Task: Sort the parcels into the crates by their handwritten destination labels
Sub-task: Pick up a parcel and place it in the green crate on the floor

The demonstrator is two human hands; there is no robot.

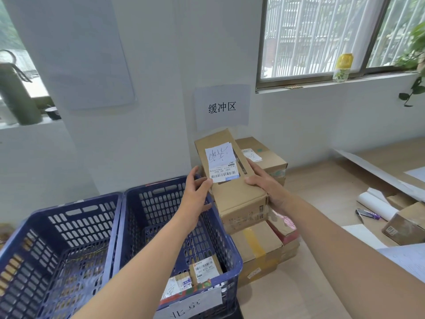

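Note:
I hold a long brown cardboard parcel (239, 199) in the air between both hands, above the pile of parcels. A white handwritten paper label (219, 155) and a barcode sticker sit on its top face. My left hand (195, 192) grips its left side and my right hand (264, 183) grips its right side. Two dark blue crates stand on the floor to the left: the right crate (161, 203) bears a paper sign (190, 305) on its front and holds a few small parcels (202, 270); the left crate (57, 238) looks empty.
A stack of cardboard parcels (259, 249) sits against the wall under a paper wall sign (222, 107). More boxes (262, 155) stand behind the held parcel. At right, a low wooden surface carries paper rolls (377, 201), a box (404, 226) and a cutter (368, 214).

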